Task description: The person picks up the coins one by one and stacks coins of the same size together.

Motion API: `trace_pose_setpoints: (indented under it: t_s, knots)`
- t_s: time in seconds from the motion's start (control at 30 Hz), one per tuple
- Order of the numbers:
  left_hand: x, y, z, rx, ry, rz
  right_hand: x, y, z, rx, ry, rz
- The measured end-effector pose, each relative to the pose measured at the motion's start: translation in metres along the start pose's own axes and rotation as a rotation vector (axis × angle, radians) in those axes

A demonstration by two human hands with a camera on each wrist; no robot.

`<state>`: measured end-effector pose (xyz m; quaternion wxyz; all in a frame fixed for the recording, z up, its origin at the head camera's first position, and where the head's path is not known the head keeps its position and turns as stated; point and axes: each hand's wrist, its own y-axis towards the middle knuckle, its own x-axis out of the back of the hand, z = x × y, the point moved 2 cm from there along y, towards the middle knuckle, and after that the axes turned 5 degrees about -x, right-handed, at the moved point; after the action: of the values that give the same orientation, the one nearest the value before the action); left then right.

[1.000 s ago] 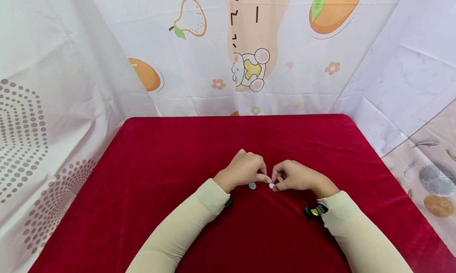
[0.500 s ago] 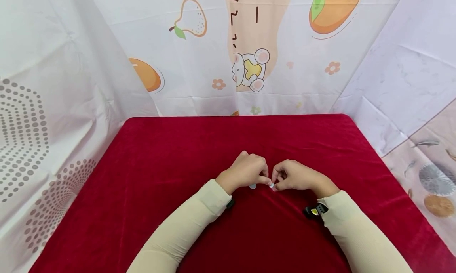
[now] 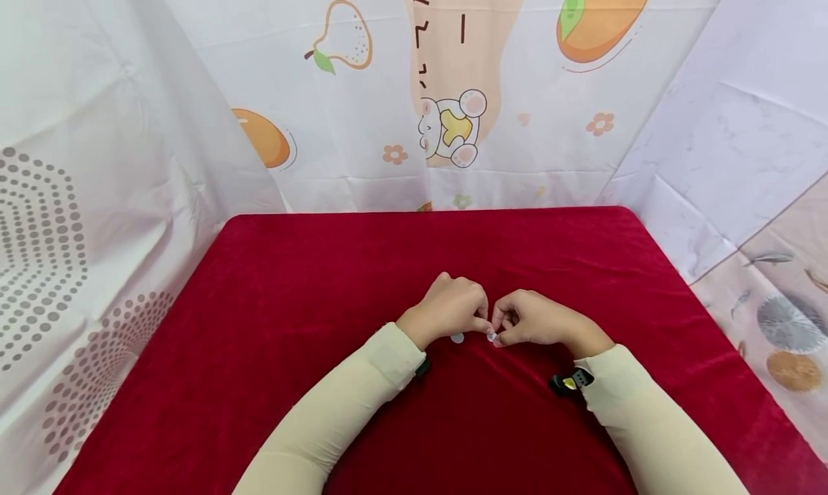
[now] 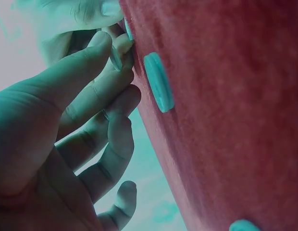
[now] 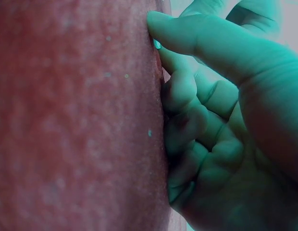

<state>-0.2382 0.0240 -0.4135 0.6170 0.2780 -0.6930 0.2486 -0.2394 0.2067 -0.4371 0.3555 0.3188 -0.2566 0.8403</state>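
My left hand [image 3: 451, 308] and right hand [image 3: 543, 319] meet fingertip to fingertip, low over the red cloth. Between the left thumb and index finger a small round disc [image 4: 115, 58] is pinched, seen nearly edge-on in the left wrist view. The right thumb and index finger hold another pale disc [image 3: 492, 338] down at the cloth; only a sliver of it shows in the right wrist view. A thick pale disc [image 4: 159, 83] with a groove round its edge lies beside the left fingers. The other fingers of the right hand are curled against the cloth.
The red velvet cloth [image 3: 362, 258] covers the whole table and has a few creases. One more disc [image 4: 244, 225] lies at the lower edge of the left wrist view. Printed white curtains [image 3: 349, 128] stand along the back and sides. A dark wrist strap [image 3: 569, 382] shows on the right wrist.
The left hand has shifted slightly right and down, its thumb tip now over the right hand's disc. A disc by the left wrist has become hidden. The right hand stays almost still.
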Motion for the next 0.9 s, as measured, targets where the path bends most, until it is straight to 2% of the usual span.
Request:
trace_pose_setpoints:
  t_s: [0.23, 0.43, 0.7, 0.9]
  knots:
    - [-0.0032, 0.0013, -0.0004, 0.005, -0.003, 0.036, -0.0014, 0.001, -0.0016, -0.006, 0.019, 0.013]
    - [-0.0036, -0.0012, -0.0001, -0.01, -0.016, 0.041, -0.001, 0.0012, -0.0013, -0.012, 0.01, 0.011]
    - [-0.0038, -0.0023, 0.0023, 0.001, -0.128, 0.105, 0.0, 0.0006, -0.0002, -0.006, 0.009, 0.008]
    - [-0.0049, -0.0032, 0.0042, 0.004, -0.132, 0.127, -0.0008, 0.0005, -0.0012, -0.011, 0.014, 0.008]
